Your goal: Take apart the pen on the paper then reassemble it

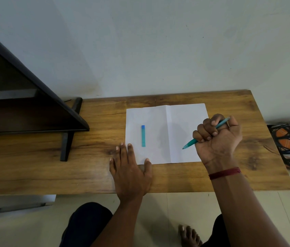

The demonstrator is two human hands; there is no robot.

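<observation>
The right hand [217,138] grips the teal pen [189,144] in a fist, all 4 fingers and the thumb curled round its barrel. The dark tip slants down-left over the right half of the creased white paper [176,120], and the paler rear end sticks out past the thumb. The pen's teal cap [143,136], blue at its far end, lies on the paper's left half. The left hand [130,173] rests flat on the wooden table [33,166], fingers straight, the thumb on the paper's near-left corner.
</observation>
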